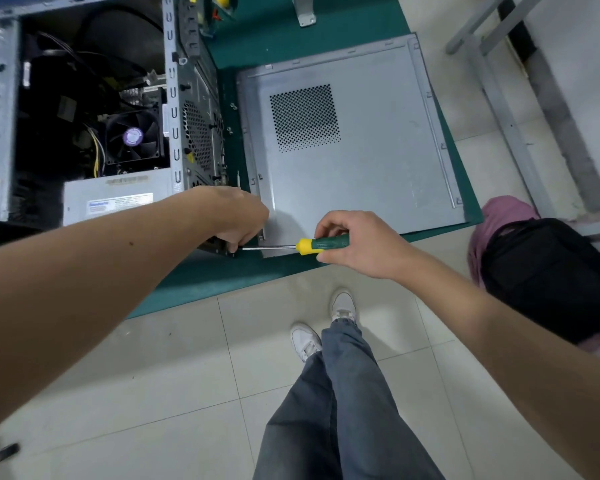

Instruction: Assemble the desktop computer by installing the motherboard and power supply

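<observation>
While right hand (357, 242) grips screwdriver (321, 244) handle, shaft lies horizontal, tip pointing left at near rear corner of case (201, 133). Left hand (238, 216), nearer, fingers curled at tip, apparently steadying screw; screw itself hidden. Power supply (115, 200) sits inside case, near end.

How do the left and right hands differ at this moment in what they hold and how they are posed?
The right hand grips the green and yellow screwdriver by its handle; the left hand holds no tool, its fingers curled down at the shaft's tip. The left hand sits against the rear corner of the computer case; the right hand hangs off it, above the side panel. Both work at one spot.
</observation>
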`<act>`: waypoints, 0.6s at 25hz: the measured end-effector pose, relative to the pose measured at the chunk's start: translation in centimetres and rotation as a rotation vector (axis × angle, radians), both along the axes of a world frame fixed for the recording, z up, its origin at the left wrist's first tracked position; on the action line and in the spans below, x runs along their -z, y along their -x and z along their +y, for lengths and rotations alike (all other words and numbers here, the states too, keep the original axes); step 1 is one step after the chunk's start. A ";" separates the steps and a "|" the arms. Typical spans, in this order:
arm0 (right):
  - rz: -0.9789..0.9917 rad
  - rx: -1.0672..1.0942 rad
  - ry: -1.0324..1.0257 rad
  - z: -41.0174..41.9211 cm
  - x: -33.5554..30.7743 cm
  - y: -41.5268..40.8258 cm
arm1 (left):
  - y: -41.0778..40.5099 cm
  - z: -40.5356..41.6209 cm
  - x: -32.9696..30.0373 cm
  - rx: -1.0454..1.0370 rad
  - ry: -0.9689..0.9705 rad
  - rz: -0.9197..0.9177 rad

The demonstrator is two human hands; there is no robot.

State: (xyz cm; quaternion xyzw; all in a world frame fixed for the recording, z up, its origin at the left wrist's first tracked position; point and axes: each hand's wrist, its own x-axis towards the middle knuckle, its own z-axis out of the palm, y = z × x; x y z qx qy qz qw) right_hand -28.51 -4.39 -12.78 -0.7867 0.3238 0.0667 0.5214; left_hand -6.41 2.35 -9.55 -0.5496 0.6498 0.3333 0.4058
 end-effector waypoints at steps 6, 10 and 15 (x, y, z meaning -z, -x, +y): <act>0.008 0.028 -0.026 0.1 0.8 -0.4 | -0.8 0.0 0.9 -0.042 -0.008 0.021; -0.001 0.031 -0.076 0.0 0.8 -0.5 | -1.1 -0.2 0.5 -0.070 -0.041 0.044; -0.003 0.016 -0.131 -0.2 0.5 -1.3 | -0.5 0.0 -1.3 -0.059 0.020 -0.010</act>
